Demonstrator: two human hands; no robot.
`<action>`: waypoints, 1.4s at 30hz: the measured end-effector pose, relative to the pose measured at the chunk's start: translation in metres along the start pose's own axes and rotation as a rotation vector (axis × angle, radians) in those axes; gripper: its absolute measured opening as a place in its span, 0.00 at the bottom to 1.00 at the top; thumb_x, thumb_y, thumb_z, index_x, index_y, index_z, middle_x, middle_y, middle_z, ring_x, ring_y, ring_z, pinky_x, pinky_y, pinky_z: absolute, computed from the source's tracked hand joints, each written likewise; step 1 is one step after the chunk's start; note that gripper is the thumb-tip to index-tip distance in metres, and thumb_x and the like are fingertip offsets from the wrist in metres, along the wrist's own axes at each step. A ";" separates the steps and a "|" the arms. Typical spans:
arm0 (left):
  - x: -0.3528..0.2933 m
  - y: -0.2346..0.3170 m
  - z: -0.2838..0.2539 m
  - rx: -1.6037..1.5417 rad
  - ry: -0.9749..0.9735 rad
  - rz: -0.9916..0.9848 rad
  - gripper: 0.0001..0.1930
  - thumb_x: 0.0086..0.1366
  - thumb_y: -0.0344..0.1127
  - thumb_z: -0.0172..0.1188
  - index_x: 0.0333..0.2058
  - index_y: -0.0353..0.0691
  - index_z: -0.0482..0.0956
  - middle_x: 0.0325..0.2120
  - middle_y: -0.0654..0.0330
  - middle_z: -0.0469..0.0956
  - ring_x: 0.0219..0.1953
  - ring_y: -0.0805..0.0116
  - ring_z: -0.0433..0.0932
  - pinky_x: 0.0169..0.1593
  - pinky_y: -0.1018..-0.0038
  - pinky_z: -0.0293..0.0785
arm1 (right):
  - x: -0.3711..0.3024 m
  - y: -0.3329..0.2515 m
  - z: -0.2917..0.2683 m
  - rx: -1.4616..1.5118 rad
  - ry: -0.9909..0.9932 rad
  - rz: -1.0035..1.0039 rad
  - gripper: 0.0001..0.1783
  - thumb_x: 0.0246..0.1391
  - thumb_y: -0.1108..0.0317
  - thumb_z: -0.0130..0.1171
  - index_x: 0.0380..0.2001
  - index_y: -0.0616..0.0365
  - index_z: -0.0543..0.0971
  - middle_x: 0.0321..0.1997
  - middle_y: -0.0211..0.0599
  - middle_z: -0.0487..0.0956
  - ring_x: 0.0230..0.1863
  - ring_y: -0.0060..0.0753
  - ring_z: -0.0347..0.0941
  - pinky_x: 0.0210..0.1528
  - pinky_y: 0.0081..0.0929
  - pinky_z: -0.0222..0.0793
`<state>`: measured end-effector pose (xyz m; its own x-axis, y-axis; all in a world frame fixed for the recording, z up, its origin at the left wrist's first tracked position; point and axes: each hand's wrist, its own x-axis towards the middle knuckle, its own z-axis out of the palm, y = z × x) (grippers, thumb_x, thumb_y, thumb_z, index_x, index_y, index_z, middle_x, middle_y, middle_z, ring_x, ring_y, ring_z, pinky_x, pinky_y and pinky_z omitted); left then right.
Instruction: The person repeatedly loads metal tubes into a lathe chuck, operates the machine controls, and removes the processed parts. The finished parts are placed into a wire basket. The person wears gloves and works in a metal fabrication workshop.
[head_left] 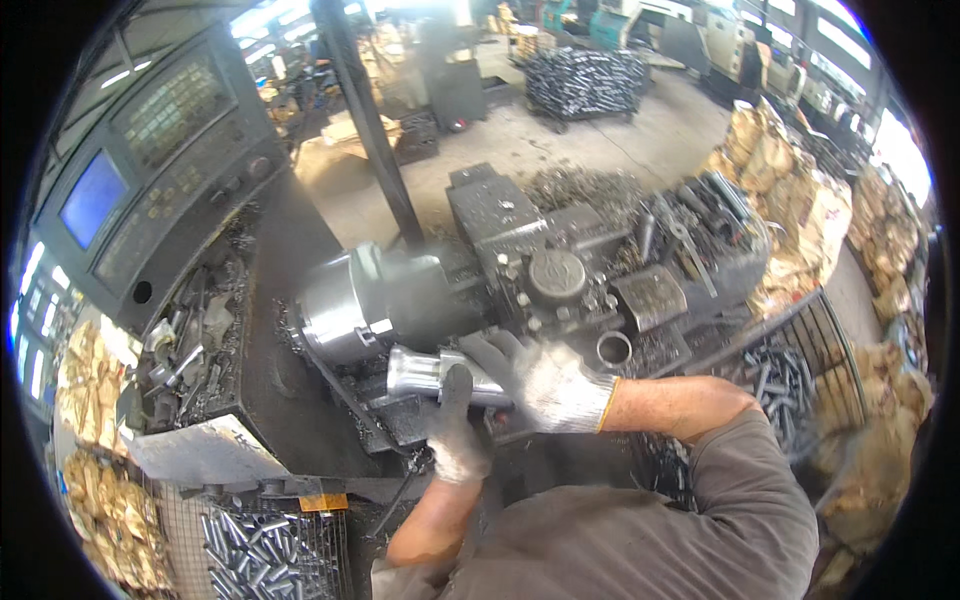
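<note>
A shiny turned metal cylinder (412,373) with a ringed, stepped surface lies roughly level in front of the lathe chuck (340,308). My left hand (458,435), in a white glove with dark, soiled fingers, grips it near the middle from the near side. My gloved right hand (540,378) closes over its right end, covering much of that end. The chuck, a large bright steel drum, sits just beyond the cylinder's left end. Right of the chuck stands the bolted tool post (556,275). A short metal ring (614,349) rests beside my right hand.
At left rises a control panel with a blue screen (94,200). Wire baskets of metal tubes stand at lower left (262,555) and right (775,378). A wrench (692,255) lies among tools. Metal shavings (585,195) pile behind the machine. Brown paper-wrapped bundles (790,195) flank it.
</note>
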<state>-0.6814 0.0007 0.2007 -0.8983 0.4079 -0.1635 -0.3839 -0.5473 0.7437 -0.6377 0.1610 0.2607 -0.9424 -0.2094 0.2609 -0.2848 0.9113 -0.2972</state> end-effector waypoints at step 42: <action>-0.009 -0.050 -0.133 -0.015 0.084 -0.473 0.18 0.77 0.46 0.59 0.52 0.36 0.77 0.35 0.53 0.84 0.31 0.58 0.87 0.34 0.61 0.88 | -0.063 0.030 0.193 0.016 -0.196 0.555 0.31 0.52 0.63 0.67 0.60 0.57 0.75 0.43 0.56 0.85 0.40 0.60 0.87 0.38 0.55 0.83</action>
<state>-0.6831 -0.0728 0.0791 -0.6382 0.5547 -0.5339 -0.7571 -0.3264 0.5659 -0.6209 0.1331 0.0580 -0.9656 0.2349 -0.1119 0.2596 0.8982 -0.3546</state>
